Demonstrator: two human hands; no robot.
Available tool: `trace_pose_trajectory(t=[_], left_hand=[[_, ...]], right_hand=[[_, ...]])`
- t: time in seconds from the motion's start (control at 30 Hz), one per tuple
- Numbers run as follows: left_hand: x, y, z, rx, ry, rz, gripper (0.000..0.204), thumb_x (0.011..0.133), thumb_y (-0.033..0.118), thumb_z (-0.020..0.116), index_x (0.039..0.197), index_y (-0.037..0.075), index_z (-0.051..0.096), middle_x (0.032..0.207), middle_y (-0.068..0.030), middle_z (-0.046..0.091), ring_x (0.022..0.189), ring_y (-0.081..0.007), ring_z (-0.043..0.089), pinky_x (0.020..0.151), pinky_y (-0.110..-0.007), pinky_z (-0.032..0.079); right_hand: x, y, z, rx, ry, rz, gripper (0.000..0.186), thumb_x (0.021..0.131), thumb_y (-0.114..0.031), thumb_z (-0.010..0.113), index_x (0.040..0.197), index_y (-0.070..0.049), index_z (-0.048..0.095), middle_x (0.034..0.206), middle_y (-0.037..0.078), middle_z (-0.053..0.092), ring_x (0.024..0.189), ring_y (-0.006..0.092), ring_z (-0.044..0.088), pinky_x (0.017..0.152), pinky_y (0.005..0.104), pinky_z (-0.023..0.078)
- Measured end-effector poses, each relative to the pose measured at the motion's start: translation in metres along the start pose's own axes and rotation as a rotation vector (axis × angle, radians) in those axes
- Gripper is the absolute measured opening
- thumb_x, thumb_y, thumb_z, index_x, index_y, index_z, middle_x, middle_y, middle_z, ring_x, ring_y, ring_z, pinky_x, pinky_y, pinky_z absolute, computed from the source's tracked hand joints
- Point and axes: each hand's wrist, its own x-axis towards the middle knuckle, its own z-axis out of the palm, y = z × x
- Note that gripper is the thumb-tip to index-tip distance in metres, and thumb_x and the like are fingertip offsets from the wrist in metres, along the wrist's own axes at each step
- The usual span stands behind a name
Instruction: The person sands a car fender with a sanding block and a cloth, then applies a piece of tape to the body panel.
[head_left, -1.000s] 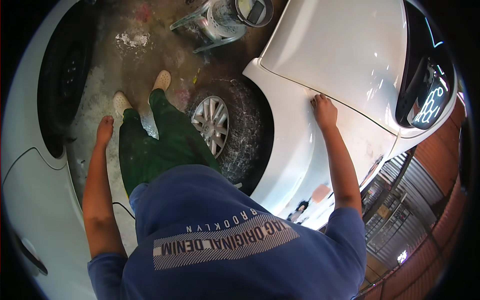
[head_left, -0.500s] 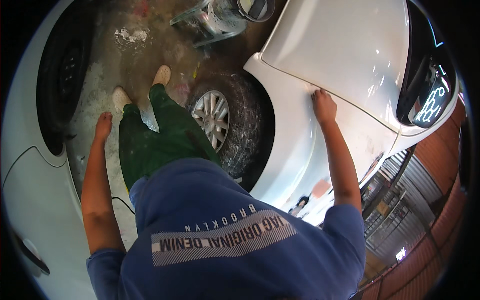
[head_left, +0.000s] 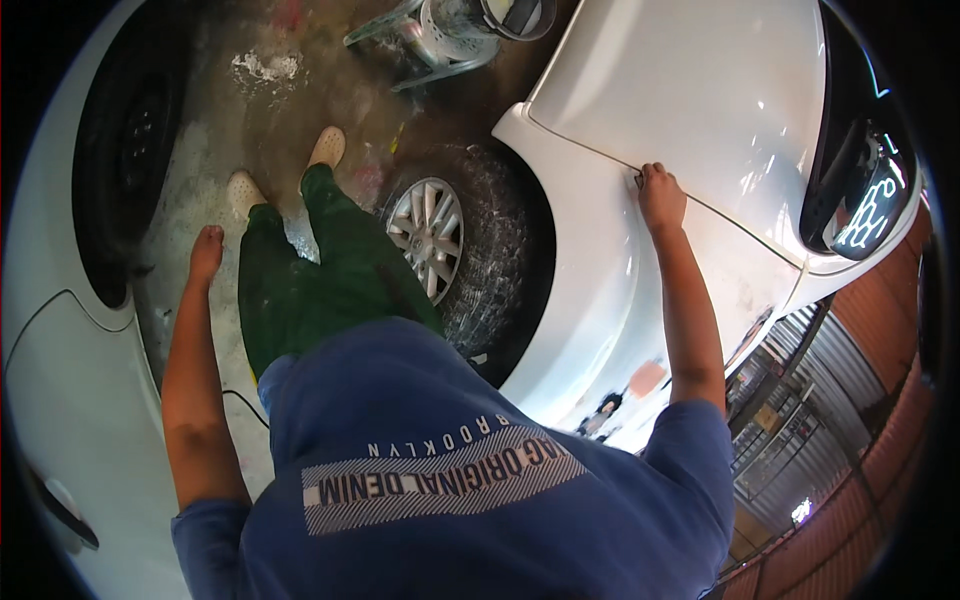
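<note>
My right hand (head_left: 662,198) is bent at the fingers over the seam between two panels of a white car (head_left: 680,90), above the front wheel arch. A small dark spot shows at its fingertips; I cannot make out whether it is a held thing or the gap. Down at my side hangs my left hand (head_left: 207,252), its fingers curled in and nothing visible in them. It is apart from the second, pale car beside it. Below the arch sits the car's wheel (head_left: 425,240), its dark tyre streaked with whitish dust.
The pale second car (head_left: 70,390) stands close on my left. A greenish stool (head_left: 440,68) bearing a bucket (head_left: 520,15) stands ahead on the stained floor (head_left: 240,110). A pinkish patch (head_left: 647,378) marks the white car's lower front. A dark cable (head_left: 240,398) lies by my left leg.
My right hand has shifted slightly right and away from me, from the panel below the seam up onto the seam itself. My left hand has stayed where it was.
</note>
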Motion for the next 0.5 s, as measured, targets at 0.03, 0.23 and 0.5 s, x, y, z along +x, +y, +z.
trace_pose_trajectory(t=[0.03, 0.23, 0.5], left_hand=[[0.000, -0.001, -0.001, -0.002, -0.003, 0.021, 0.040, 0.104, 0.043, 0.049, 0.108, 0.005, 0.062, 0.084, -0.0038, 0.061, 0.073, -0.0159, 0.058, 0.065, -0.033, 0.049], [0.003, -0.006, -0.001, 0.049, 0.050, 0.030, 0.042, 0.105, 0.045, 0.048, 0.105, 0.005, 0.060, 0.083, -0.0034, 0.059, 0.073, -0.0162, 0.058, 0.066, -0.034, 0.049], [-0.008, -0.002, -0.005, -0.008, 0.019, -0.020, 0.040, 0.104, 0.036, 0.050, 0.115, 0.000, 0.063, 0.093, -0.0142, 0.068, 0.083, -0.0255, 0.065, 0.079, -0.039, 0.050]], right_hand=[[-0.003, -0.001, 0.002, 0.009, 0.017, 0.009, 0.017, 0.098, -0.022, 0.053, 0.102, -0.009, 0.063, 0.108, 0.008, 0.065, 0.099, 0.0306, 0.067, 0.074, 0.0466, 0.059], [-0.007, 0.002, -0.001, 0.050, 0.003, -0.001, 0.016, 0.098, -0.022, 0.054, 0.101, -0.010, 0.064, 0.106, 0.008, 0.067, 0.096, 0.0309, 0.067, 0.075, 0.0470, 0.058], [-0.021, -0.002, 0.003, 0.036, -0.006, -0.003, 0.017, 0.097, -0.021, 0.056, 0.105, -0.010, 0.066, 0.109, 0.007, 0.067, 0.098, 0.0282, 0.068, 0.076, 0.0450, 0.059]])
